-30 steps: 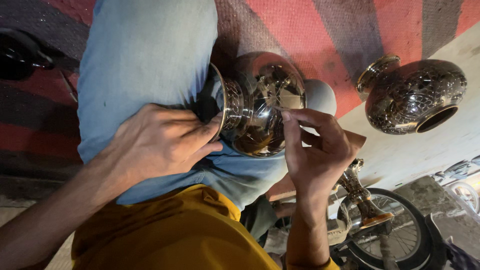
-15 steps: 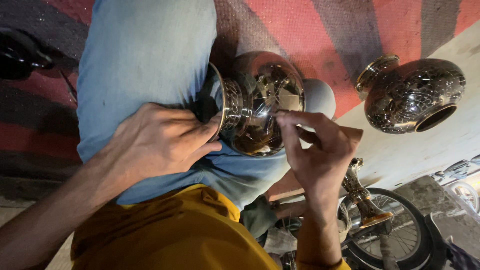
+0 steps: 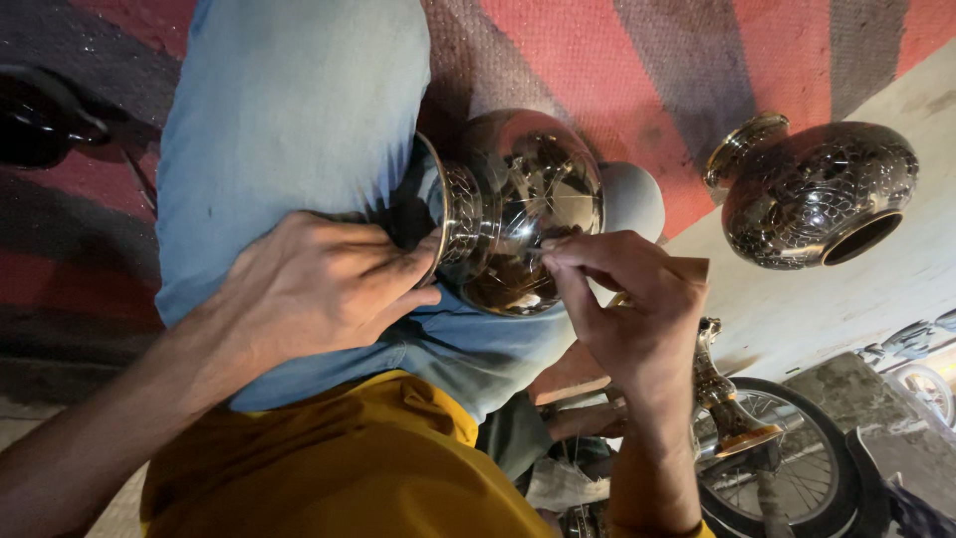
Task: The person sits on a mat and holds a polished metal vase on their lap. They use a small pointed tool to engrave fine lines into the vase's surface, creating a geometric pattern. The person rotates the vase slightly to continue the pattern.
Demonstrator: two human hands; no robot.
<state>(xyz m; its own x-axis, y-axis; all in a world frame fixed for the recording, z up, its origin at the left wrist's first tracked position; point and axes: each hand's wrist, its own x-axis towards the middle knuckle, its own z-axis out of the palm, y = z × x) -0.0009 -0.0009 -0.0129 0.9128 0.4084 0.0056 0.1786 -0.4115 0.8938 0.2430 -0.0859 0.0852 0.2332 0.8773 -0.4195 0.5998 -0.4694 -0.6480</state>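
Note:
A shiny round metal vase [image 3: 518, 214] lies on its side against my blue-jeaned leg [image 3: 299, 120]. My left hand [image 3: 319, 289] rests on the leg and grips the vase's neck and rim. My right hand [image 3: 622, 304] is pinched shut on a thin engraving tool whose tip touches the vase's polished belly. The tool itself is mostly hidden by my fingers.
A second, dark engraved vase [image 3: 812, 194] lies on its side at the right, on a red and grey striped rug [image 3: 637, 70]. A small brass stand [image 3: 727, 403] and a bike wheel [image 3: 787, 468] sit at the lower right. A dark object [image 3: 35, 120] is at the left edge.
My right hand has shifted slightly left and down across the vase's belly. The left hand and vase have stayed put.

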